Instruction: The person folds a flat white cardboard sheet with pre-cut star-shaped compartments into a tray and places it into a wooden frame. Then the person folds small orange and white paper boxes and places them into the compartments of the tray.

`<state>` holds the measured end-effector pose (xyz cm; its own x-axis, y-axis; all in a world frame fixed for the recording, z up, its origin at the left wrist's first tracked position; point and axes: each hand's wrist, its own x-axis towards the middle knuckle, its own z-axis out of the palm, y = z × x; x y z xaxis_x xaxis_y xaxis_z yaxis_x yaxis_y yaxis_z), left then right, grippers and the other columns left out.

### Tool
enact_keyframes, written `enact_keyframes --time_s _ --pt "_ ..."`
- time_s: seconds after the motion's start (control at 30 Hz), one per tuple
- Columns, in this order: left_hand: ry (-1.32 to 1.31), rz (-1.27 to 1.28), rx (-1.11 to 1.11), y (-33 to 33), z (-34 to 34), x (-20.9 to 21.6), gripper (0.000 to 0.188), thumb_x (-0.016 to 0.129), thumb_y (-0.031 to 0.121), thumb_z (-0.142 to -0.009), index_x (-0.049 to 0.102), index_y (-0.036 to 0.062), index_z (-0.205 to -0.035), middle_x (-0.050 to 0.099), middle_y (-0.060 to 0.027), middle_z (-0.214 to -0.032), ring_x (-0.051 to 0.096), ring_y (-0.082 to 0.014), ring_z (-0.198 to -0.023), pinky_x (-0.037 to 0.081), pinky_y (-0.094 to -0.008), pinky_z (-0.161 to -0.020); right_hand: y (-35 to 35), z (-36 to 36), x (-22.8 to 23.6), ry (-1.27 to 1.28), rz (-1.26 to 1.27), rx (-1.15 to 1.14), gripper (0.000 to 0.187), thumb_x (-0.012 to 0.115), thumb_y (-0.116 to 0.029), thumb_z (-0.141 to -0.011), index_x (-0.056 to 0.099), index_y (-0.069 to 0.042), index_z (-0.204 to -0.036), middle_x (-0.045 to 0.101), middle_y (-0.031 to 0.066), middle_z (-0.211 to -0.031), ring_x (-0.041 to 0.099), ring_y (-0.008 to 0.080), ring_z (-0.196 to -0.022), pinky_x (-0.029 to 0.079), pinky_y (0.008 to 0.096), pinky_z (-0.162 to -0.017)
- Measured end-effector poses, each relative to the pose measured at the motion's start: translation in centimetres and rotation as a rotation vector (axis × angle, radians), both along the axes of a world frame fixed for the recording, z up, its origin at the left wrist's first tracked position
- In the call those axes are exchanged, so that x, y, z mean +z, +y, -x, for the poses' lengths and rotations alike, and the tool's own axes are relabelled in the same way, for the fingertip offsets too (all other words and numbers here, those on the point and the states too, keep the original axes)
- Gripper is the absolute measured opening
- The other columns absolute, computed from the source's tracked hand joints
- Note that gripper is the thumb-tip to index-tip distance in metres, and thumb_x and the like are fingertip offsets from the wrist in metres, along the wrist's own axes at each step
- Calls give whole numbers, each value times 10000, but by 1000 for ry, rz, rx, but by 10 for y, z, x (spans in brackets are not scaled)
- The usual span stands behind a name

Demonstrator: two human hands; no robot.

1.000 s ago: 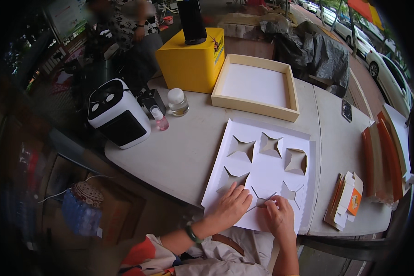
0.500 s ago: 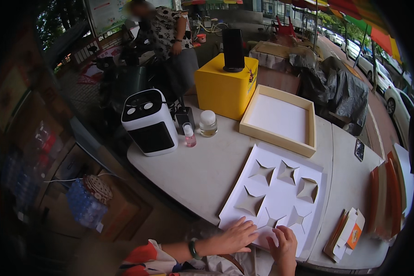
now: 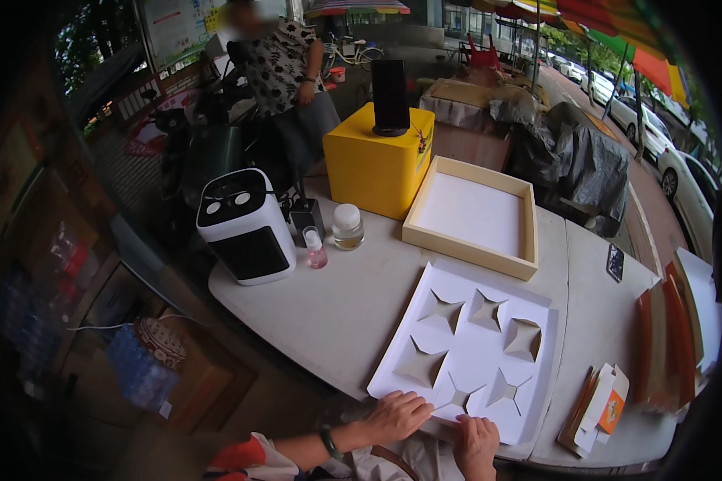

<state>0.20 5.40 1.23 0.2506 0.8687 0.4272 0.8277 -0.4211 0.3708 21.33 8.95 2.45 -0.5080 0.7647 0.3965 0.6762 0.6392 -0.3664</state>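
Note:
A white cardboard insert (image 3: 474, 352) lies on the table in front of me, its rims folded up and several star-shaped cut-outs with raised flaps across it. My left hand (image 3: 399, 415), with a dark green bangle on its wrist, has its fingers bent together over the insert's near edge. Beside it on the right, my right hand (image 3: 476, 441) pinches the same edge near the closest cut-outs. The fingertips' undersides are hidden. Beyond the insert stands a shallow wooden box (image 3: 469, 255) with a white sheet lining its bottom.
A yellow box (image 3: 373, 172) carries a black phone on a stand (image 3: 390, 96). At left stand a white-and-black appliance (image 3: 247, 227), a pink spray bottle (image 3: 314, 247) and a white-lidded jar (image 3: 348, 228). A phone (image 3: 614, 262) and folded cartons (image 3: 594, 410) lie right. A person (image 3: 281, 68) stands behind.
Both hands have drawn back from over the near cut-outs to the insert's near edge, and their fingers have closed there. The whole view has shifted slightly.

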Motion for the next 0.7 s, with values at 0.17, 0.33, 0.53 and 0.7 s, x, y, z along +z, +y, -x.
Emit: enact_keyframes --time_s 0.17,0.33,0.53,0.7 --pt "14 -77 -18 13 7 -1 156 666 173 -829 609 91 -950 539 -12 -877 568 -182 -831 450 -323 -719 17 7 6 9 -45 11 94 707 -84 -755 642 -99 -821 601 71 -816 559 280 -772 402 393 -675" --pt "102 -56 35 -6 -11 -15 354 685 235 -830 631 82 -1144 574 -39 -1082 545 -217 -1006 426 -364 -882 17 6 -9 32 -41 -2 140 730 -142 -740 669 -130 -865 584 55 -909 544 257 -844 391 400 -743" --pt "84 76 87 -32 -22 -16 588 708 447 -785 614 101 -1251 457 -74 -1425 400 -274 -1336 241 -608 -1091 -9 19 -4 1 -136 56 208 658 -167 -822 697 -124 -1022 633 51 -1162 566 266 -1133 403 451 -985" --pt "140 193 -56 -21 -4 -18 716 776 422 -677 584 114 -1294 383 -86 -1510 335 -315 -1401 207 -649 -1101 -26 15 -23 -170 128 152 654 661 -363 -862 465 -59 -1407 460 103 -1468 412 292 -1372 281 460 -1134"
